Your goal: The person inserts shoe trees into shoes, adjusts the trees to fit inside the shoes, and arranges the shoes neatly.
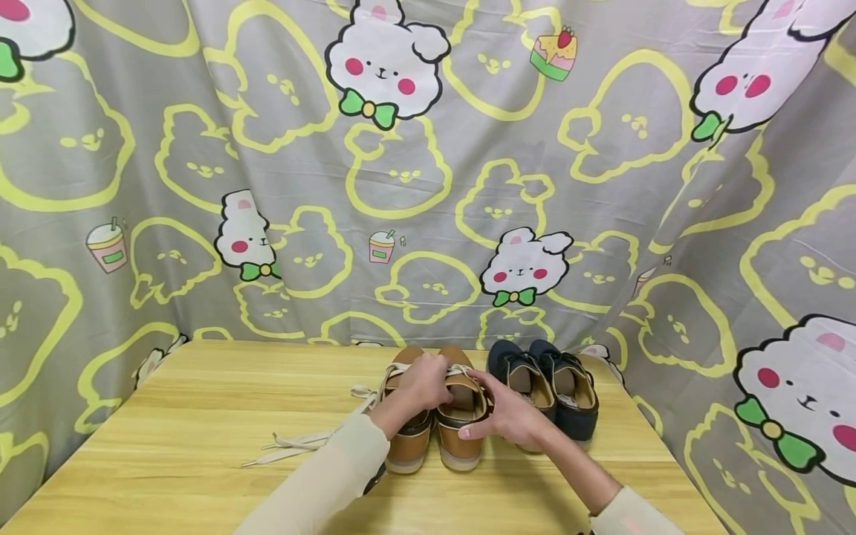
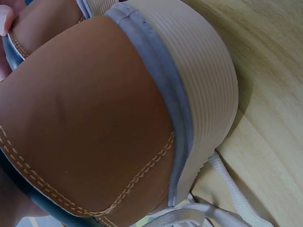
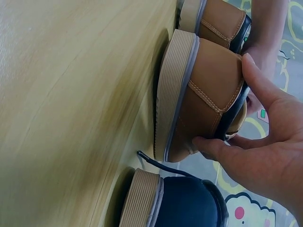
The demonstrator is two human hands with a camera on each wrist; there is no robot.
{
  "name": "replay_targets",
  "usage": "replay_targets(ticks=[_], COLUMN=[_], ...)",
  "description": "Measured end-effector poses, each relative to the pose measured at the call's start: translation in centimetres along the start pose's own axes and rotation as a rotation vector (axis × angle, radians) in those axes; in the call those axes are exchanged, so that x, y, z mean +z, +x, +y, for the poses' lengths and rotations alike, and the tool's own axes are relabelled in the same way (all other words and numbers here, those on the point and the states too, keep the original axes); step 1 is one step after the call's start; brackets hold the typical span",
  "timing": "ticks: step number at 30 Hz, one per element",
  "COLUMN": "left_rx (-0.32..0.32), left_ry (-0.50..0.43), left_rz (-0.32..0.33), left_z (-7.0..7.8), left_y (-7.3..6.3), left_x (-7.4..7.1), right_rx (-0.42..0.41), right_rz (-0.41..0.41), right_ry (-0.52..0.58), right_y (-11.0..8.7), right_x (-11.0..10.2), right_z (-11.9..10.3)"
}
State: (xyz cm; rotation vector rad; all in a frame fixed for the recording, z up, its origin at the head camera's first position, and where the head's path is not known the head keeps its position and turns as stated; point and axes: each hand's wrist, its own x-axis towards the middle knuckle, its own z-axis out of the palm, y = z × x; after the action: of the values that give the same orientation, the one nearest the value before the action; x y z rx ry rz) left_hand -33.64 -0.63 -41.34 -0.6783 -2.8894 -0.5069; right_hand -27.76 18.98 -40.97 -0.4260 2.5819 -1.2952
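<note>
A pair of brown shoes stands side by side on the wooden table, toes toward the curtain: a left brown shoe (image 1: 406,452) and a right brown shoe (image 1: 460,449). My left hand (image 1: 428,383) reaches over the pair, fingers curled down at the inner edge of the right shoe's opening; its fingertips are mostly hidden. With thumb at the heel collar and fingers along the outer side, my right hand (image 3: 279,137) grips the right shoe. Pale laces (image 1: 294,444) trail loose from the left shoe, which fills the left wrist view with its brown heel (image 2: 85,113).
Close on the right stands a pair of dark blue shoes (image 1: 576,420), with a dark lace (image 3: 163,165) sticking out toward the brown pair. A patterned grey curtain (image 1: 401,178) hangs behind the wooden table (image 1: 200,416) and along both sides.
</note>
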Motion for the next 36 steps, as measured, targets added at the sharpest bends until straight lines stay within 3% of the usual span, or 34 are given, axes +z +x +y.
replay_targets(ticks=[11, 25, 36], left_rx=[-0.030, -0.068, -0.043], left_ry=[-0.015, 0.038, 0.044], left_rz=[0.035, 0.050, 0.033], left_z=[0.11, 0.75, 0.65], left_y=[-0.06, 0.13, -0.22], left_x=[0.34, 0.80, 0.23], right_rx=[0.003, 0.013, 0.022], right_rz=[0.003, 0.000, -0.011], right_ry=[0.011, -0.007, 0.009], right_y=[0.04, 0.19, 0.22], right_x=[-0.01, -0.08, -0.11], right_z=[-0.34, -0.22, -0.08])
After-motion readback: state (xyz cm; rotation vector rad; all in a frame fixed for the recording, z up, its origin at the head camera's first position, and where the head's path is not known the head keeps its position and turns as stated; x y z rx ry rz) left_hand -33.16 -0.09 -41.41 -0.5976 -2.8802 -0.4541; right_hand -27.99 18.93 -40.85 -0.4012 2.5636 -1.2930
